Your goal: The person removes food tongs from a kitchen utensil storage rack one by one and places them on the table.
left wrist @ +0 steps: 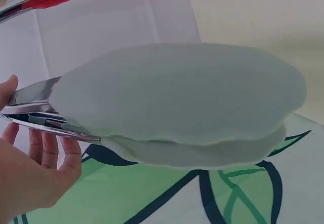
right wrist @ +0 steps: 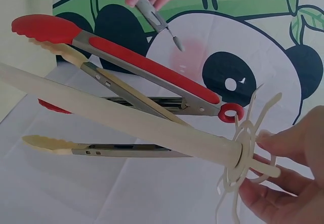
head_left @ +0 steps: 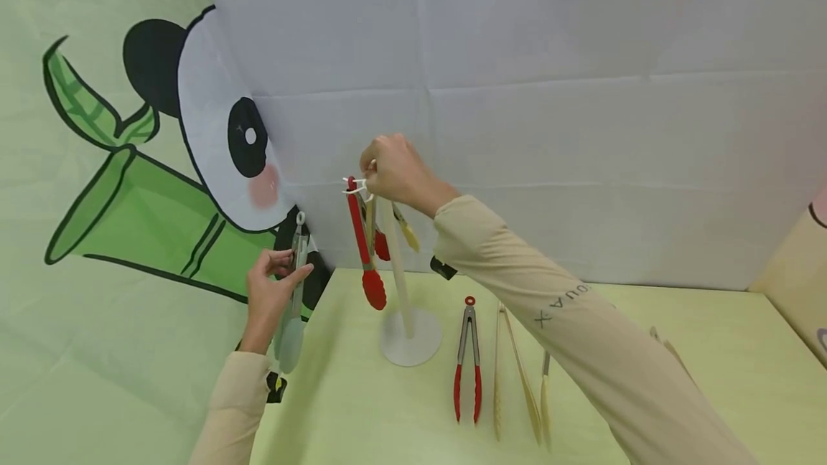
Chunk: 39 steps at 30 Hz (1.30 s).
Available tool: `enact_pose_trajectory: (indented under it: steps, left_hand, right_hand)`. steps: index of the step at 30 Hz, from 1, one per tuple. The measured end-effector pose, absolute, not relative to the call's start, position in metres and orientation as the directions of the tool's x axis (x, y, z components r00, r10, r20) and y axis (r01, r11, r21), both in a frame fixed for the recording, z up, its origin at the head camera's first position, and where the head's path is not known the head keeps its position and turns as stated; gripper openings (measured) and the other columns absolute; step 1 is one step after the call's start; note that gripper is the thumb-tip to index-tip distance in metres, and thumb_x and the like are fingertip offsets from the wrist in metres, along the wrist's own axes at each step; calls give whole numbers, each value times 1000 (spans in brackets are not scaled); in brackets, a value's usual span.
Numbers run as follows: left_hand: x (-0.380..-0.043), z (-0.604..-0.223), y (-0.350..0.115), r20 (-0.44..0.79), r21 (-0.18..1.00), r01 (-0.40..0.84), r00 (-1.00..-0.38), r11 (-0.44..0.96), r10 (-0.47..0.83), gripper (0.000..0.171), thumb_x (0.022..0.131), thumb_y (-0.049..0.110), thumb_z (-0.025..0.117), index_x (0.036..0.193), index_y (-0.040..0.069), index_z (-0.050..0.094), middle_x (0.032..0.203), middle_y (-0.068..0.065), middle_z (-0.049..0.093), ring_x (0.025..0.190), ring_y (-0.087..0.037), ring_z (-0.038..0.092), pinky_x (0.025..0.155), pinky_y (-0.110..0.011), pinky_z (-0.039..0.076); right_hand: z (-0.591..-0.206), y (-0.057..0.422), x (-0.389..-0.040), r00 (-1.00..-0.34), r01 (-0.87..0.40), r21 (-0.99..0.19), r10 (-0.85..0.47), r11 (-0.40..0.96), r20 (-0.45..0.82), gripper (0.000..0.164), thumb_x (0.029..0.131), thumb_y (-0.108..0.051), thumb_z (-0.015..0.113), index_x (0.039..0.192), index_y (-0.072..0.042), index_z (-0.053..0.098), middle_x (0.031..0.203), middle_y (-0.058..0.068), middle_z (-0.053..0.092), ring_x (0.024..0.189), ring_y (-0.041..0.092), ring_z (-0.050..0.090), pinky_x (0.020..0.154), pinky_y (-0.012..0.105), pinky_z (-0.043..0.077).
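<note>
My left hand (head_left: 271,293) grips grey-green tongs (left wrist: 182,92) by the metal handle. They hang upright with the hanging loop up and the broad, scalloped silicone heads down. My right hand (head_left: 403,171) is at the top of a white hanging rack (head_left: 395,264), its thumb and fingers pinching the crown of hooks (right wrist: 268,169). Red tongs (head_left: 362,235) hang by their red loop from a hook on the rack's left side. Behind the post, beige tongs (right wrist: 50,144) and another red-tipped pair (head_left: 382,245) also hang.
The rack's round white base (head_left: 413,350) stands on the pale yellow table (head_left: 362,407). To its right lie spread red-tipped tongs (head_left: 469,350), wooden-looking tongs (head_left: 520,372) and a beige-tipped pair (head_left: 545,393). Farther right, another pair (head_left: 668,346) is partly behind my right sleeve. A panda-printed cloth (head_left: 213,120) hangs at left.
</note>
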State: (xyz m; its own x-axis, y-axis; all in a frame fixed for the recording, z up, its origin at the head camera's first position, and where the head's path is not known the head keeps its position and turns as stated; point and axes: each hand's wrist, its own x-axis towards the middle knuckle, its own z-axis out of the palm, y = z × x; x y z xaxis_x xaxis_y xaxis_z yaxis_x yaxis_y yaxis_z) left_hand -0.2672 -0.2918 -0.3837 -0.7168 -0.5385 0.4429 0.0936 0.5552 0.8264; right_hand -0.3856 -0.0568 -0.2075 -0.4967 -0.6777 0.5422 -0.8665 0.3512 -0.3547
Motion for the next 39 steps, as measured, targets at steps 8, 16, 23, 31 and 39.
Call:
enact_pose_trajectory:
  steps: [8,16,23,31,39]
  left_hand:
    - [-267,-403,-300,402,818,-3,-712,575,-575,41,69,26,74,103,11,56,93,-7,55,81,-17,48,67,-26,37]
    - [-268,-434,-308,395,795,-74,-689,602,-608,39,69,27,74,102,13,58,93,-6,57,78,-16,48,60,-24,41]
    - [-266,-455,-314,340,797,-157,-680,583,-649,38,69,25,75,101,12,59,93,-7,56,75,-15,44,55,-25,40]
    - [-262,-470,-322,280,794,-223,-691,565,-666,37,70,21,74,101,8,58,92,-12,56,74,-16,46,57,-28,42]
    - [-264,-479,-322,245,784,-254,-712,566,-659,39,71,20,73,104,7,57,97,-14,54,80,-21,49,59,-30,42]
  right_hand:
    - [-206,-56,-389,-485,-872,-357,-697,336,528,32,62,7,40,66,-6,68,71,1,63,54,8,39,47,17,29]
    - [-207,-51,-393,-448,-892,-332,-701,306,555,31,61,7,40,63,-7,68,78,0,65,52,9,31,46,19,24]
    - [-207,-49,-395,-434,-897,-338,-714,285,549,31,62,7,41,66,-4,69,82,1,67,56,10,35,47,18,25]
    - [-209,-47,-399,-413,-907,-323,-719,270,559,33,65,9,41,72,-4,71,86,3,67,59,11,42,50,18,29]
    - [-207,-44,-403,-405,-911,-308,-728,274,553,30,66,7,43,68,-5,70,80,1,67,63,10,47,55,18,34]
